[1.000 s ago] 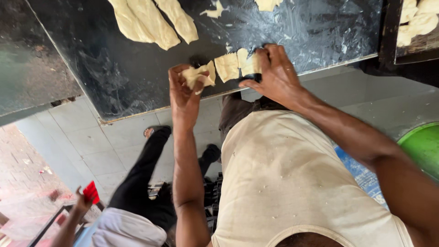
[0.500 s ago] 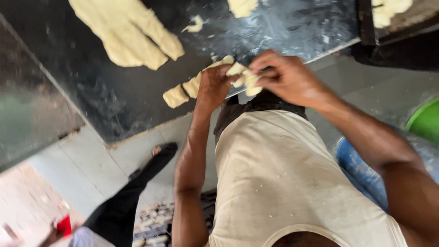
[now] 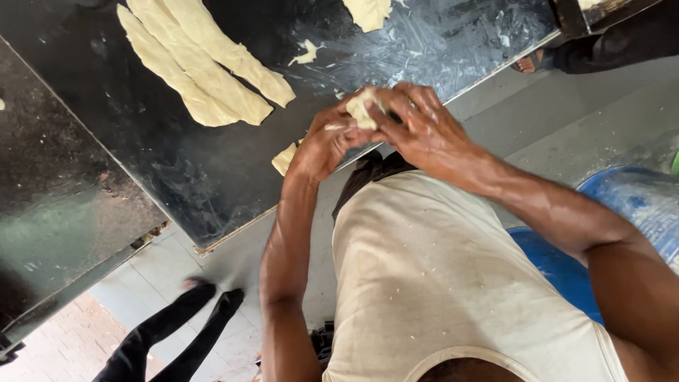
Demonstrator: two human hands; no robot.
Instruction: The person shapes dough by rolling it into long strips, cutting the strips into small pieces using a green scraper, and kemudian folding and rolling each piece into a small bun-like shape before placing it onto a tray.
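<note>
Pinching a small dough piece between both hands, we hold it just above the near edge of the black worktop. Our left hand and right hand close around it, fingertips meeting. Another cut piece lies below our left hand; long dough strips rest farther back.

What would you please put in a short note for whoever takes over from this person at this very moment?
Left hand and right hand: both closed in a grip on one small dough piece, held over the near edge of the black worktop.
Another cut piece lies at that edge beside the left hand.
Two long dough strips lie uncut farther back; more dough sits at the far edge.
Done: some pieces cut.
Left: the piece in hand, the strips.
</note>
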